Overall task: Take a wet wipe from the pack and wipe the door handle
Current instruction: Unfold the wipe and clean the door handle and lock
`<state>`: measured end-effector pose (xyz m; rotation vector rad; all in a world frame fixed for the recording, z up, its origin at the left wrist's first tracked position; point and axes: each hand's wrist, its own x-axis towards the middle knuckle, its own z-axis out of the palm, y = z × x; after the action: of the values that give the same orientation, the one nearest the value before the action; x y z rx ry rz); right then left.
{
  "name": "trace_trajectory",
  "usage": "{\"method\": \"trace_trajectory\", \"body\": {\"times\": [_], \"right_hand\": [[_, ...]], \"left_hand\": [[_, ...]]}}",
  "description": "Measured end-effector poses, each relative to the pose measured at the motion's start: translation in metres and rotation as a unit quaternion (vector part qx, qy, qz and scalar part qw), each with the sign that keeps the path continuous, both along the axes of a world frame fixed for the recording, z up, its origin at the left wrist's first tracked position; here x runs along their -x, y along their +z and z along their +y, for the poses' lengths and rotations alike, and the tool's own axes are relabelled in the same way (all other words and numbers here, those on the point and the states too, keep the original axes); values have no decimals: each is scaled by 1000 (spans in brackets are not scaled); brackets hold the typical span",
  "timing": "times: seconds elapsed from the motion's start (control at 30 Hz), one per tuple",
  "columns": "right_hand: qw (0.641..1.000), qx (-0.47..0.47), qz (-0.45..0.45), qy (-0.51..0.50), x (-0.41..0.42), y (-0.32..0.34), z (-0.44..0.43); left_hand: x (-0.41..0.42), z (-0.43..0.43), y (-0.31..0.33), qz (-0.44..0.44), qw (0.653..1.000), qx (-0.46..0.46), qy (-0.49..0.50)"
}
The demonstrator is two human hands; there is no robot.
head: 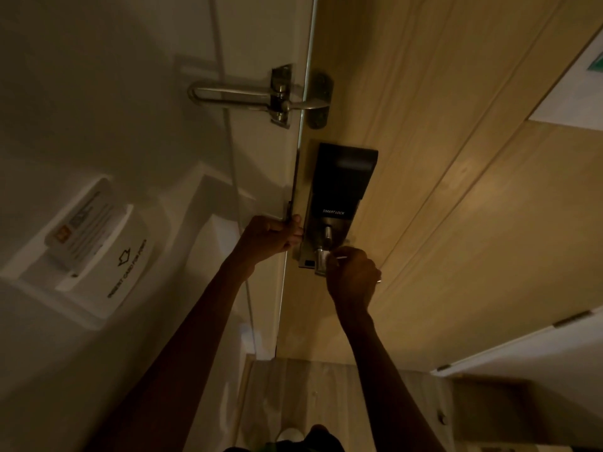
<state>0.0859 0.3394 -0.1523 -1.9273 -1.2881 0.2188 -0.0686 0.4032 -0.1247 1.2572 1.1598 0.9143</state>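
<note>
A wooden door carries a black smart lock with a metal door handle below it. My right hand is closed around the handle's lever, and a bit of white wet wipe shows between the fingers and the handle. Most of the lever is hidden under the hand. My left hand grips the door's edge beside the lock, level with the latch plate. The wipe pack is not in view.
A metal swing guard latch bridges frame and door above the lock. On the white wall at left sits a key-card holder with a card in it. Wood-look floor lies below, and a white panel stands at lower right.
</note>
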Motion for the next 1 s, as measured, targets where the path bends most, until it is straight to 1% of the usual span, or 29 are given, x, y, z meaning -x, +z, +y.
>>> {"method": "trace_trajectory", "body": {"times": [0.07, 0.13, 0.33, 0.4, 0.47, 0.53, 0.6, 0.67, 0.77, 0.83, 0.9, 1.0], "right_hand": [[999, 8, 33, -8, 1, -1, 5], [999, 0, 44, 7, 1, -6, 8], [996, -8, -14, 91, -11, -8, -7], [997, -15, -21, 75, -8, -5, -3], [999, -6, -6, 48, -4, -4, 5], [999, -4, -7, 52, -3, -8, 6], [995, -23, -19, 100, -11, -13, -1], [984, -34, -40, 170, -26, -12, -7], [957, -32, -98, 270, -48, -6, -1], [937, -12, -130, 323, -62, -3, 3], [927, 17, -137, 349, -81, 0, 3], [929, 57, -117, 347, -115, 9, -1]], "left_hand": [[0, 0, 0, 6, 1000, -2, 8], [0, 1, -2, 17, 1000, -4, 13], [-2, 0, -2, 26, 999, -4, 23], [-2, 1, -2, 27, 999, -4, 24], [-1, 2, -3, 27, 999, -2, 22], [-1, 2, -3, 29, 999, -2, 22], [-1, 1, -2, 26, 999, -4, 22], [-3, 1, -1, 17, 1000, -8, 17], [-3, 2, -3, 17, 999, 3, 27], [-4, 2, -3, 16, 1000, 7, 26], [-3, 1, -3, 16, 1000, 6, 22], [-3, -1, 1, 20, 1000, -4, 17]]}}
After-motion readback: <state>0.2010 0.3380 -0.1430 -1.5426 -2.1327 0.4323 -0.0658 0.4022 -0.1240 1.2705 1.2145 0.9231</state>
